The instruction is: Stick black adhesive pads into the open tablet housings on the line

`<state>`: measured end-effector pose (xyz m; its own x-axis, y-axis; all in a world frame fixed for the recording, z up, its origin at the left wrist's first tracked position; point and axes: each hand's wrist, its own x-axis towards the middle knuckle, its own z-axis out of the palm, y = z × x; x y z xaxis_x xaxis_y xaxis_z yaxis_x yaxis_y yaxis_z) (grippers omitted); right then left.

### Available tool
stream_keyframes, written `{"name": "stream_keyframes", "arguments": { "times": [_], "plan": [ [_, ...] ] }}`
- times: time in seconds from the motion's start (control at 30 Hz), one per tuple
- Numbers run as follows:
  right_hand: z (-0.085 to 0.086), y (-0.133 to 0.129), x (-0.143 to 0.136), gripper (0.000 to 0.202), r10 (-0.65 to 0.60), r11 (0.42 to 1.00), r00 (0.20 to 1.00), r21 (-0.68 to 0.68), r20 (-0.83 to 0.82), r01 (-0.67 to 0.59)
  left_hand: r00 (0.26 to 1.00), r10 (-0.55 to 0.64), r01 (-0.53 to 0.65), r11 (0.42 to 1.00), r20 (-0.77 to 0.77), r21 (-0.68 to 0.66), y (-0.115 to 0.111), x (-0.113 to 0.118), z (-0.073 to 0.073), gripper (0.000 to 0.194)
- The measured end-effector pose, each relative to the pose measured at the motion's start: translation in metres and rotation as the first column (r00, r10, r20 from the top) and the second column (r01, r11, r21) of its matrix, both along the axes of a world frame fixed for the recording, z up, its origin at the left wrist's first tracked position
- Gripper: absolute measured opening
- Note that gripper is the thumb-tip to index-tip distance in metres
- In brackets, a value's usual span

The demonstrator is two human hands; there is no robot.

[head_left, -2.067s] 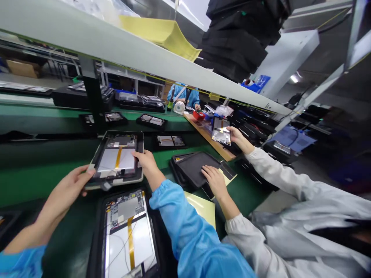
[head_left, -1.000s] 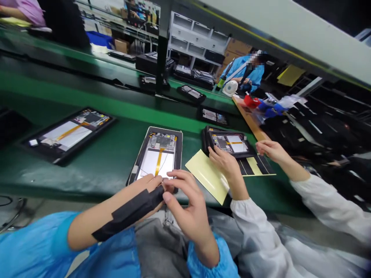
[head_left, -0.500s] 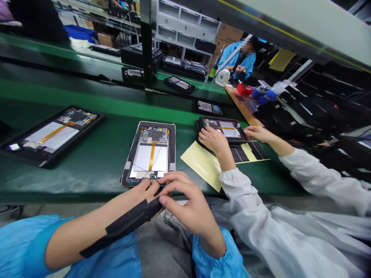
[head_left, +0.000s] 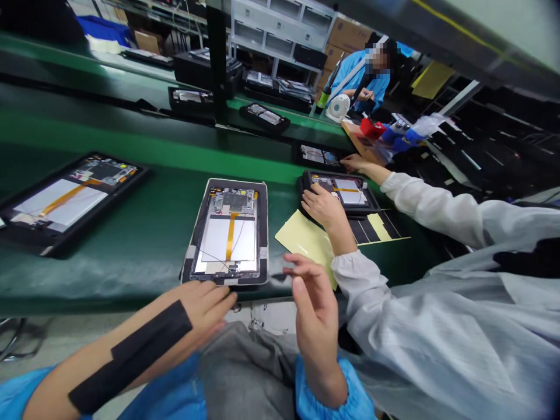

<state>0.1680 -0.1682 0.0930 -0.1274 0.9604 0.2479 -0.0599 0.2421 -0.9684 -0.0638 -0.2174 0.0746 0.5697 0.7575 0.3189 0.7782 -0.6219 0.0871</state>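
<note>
An opened tablet [head_left: 230, 233] with a white battery, an orange ribbon and a circuit board lies in a dark tray in front of me. My left hand [head_left: 205, 308] is at the tray's lower left edge, fingers extended and holding nothing. Black tape strips [head_left: 131, 356] stick to the back of that hand and forearm. To the right of the tray, my right hand [head_left: 312, 297] is raised, with a small dark strip [head_left: 280, 276], blurred by motion, pinched at its fingertips.
Another opened tablet [head_left: 65, 201] lies at left. On the right, a co-worker's hand [head_left: 326, 210] rests on a tablet tray [head_left: 350, 192], near a yellow sheet [head_left: 301, 236] and black strips. The co-worker's other hand [head_left: 361, 165] reaches a farther tablet [head_left: 317, 155].
My hands have parted: the right moved up and right with a small dark strip, the left back to the left. The co-worker's far hand moved to the farther tablet.
</note>
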Motion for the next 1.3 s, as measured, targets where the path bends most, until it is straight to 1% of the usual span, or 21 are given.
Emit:
{"name": "stream_keyframes", "arguments": {
  "times": [0.03, 0.1, 0.13, 0.2, 0.3, 0.37, 0.43, 0.5, 0.57, 0.63, 0.67, 0.73, 0.8, 0.87, 0.93, 1.03, 1.1, 1.2, 1.23, 1.3],
  "plan": [
    [-0.008, 0.002, -0.003, 0.019, -0.022, 0.999, 0.999, -0.036, 0.023, 0.023, 0.999, 0.021, -0.023, 0.999, 0.032, 0.047, 0.002, -0.008, -0.004, 0.027],
    [-0.024, 0.005, -0.009, 0.043, 0.006, 0.997, 0.996, -0.077, 0.094, 0.001, 0.992, 0.081, -0.094, 0.986, 0.097, 0.139, 0.006, -0.021, -0.014, 0.027],
    [-0.031, 0.005, -0.012, 0.052, 0.025, 0.996, 0.993, -0.086, 0.118, -0.015, 0.983, 0.118, -0.138, 0.979, 0.142, 0.147, 0.008, -0.026, -0.020, 0.026],
    [-0.040, 0.004, -0.017, 0.056, 0.036, 0.995, 0.992, -0.099, 0.118, -0.024, 0.958, 0.175, -0.202, 0.974, 0.228, 0.104, 0.009, -0.030, -0.028, 0.023],
    [-0.043, 0.004, -0.020, 0.047, 0.001, 0.987, 1.000, -0.162, 0.029, 0.003, 0.915, 0.222, -0.247, 0.968, 0.337, 0.034, 0.008, -0.023, -0.033, 0.019],
    [-0.037, 0.006, -0.019, 0.038, -0.016, 0.977, 0.999, -0.214, -0.048, 0.005, 0.878, 0.241, -0.273, 0.962, 0.413, 0.018, 0.007, -0.016, -0.028, 0.019],
    [-0.028, 0.008, -0.016, 0.028, -0.016, 0.965, 0.992, -0.262, -0.129, -0.018, 0.843, 0.237, -0.264, 0.964, 0.483, -0.012, 0.009, -0.009, -0.019, 0.022],
    [-0.017, 0.009, -0.014, 0.021, 0.001, 0.944, 0.977, -0.321, -0.213, -0.071, 0.808, 0.242, -0.237, 0.968, 0.537, -0.080, 0.015, -0.004, -0.008, 0.026],
    [-0.007, 0.009, -0.013, 0.019, 0.032, 0.911, 0.958, -0.385, -0.286, -0.146, 0.756, 0.262, -0.204, 0.965, 0.600, -0.164, 0.024, 0.001, 0.005, 0.031],
    [0.001, 0.008, -0.014, 0.021, 0.071, 0.875, 0.941, -0.433, -0.331, -0.219, 0.692, 0.269, -0.146, 0.961, 0.670, -0.235, 0.035, 0.006, 0.017, 0.035],
    [0.003, 0.007, -0.014, 0.022, 0.088, 0.861, 0.935, -0.446, -0.344, -0.245, 0.656, 0.271, -0.100, 0.956, 0.705, -0.274, 0.039, 0.009, 0.022, 0.034],
    [0.006, 0.006, -0.014, 0.023, 0.113, 0.845, 0.928, -0.457, -0.354, -0.277, 0.588, 0.287, 0.019, 0.930, 0.756, -0.368, 0.047, 0.014, 0.030, 0.026],
    [0.007, 0.005, -0.014, 0.022, 0.126, 0.843, 0.929, -0.456, -0.348, -0.285, 0.525, 0.335, 0.108, 0.886, 0.782, -0.452, 0.051, 0.019, 0.035, 0.017],
    [0.006, 0.006, -0.013, 0.022, 0.125, 0.847, 0.935, -0.455, -0.333, -0.275, 0.477, 0.367, 0.142, 0.865, 0.799, -0.482, 0.051, 0.023, 0.038, 0.015],
    [0.004, 0.007, -0.013, 0.023, 0.123, 0.849, 0.940, -0.456, -0.317, -0.265, 0.446, 0.369, 0.134, 0.873, 0.816, -0.468, 0.050, 0.026, 0.039, 0.018],
    [0.000, 0.006, -0.017, 0.022, 0.097, 0.854, 0.944, -0.461, -0.314, -0.242, 0.429, 0.370, 0.114, 0.883, 0.824, -0.455, 0.047, 0.029, 0.037, 0.020],
    [-0.002, 0.004, -0.022, 0.021, 0.064, 0.838, 0.938, -0.493, -0.340, -0.236, 0.424, 0.385, 0.110, 0.876, 0.820, -0.469, 0.044, 0.030, 0.035, 0.020],
    [-0.003, 0.005, -0.027, 0.023, 0.014, 0.793, 0.905, -0.546, -0.426, -0.269, 0.413, 0.416, 0.096, 0.865, 0.810, -0.493, 0.038, 0.025, 0.031, 0.021],
    [-0.002, 0.006, -0.027, 0.024, -0.005, 0.792, 0.892, -0.546, -0.452, -0.273, 0.412, 0.429, 0.083, 0.861, 0.804, -0.501, 0.035, 0.021, 0.029, 0.021],
    [-0.001, 0.009, -0.025, 0.025, -0.029, 0.823, 0.882, -0.513, -0.470, -0.246, 0.404, 0.471, 0.032, 0.850, 0.784, -0.526, 0.027, 0.010, 0.025, 0.019]
  ]
}}
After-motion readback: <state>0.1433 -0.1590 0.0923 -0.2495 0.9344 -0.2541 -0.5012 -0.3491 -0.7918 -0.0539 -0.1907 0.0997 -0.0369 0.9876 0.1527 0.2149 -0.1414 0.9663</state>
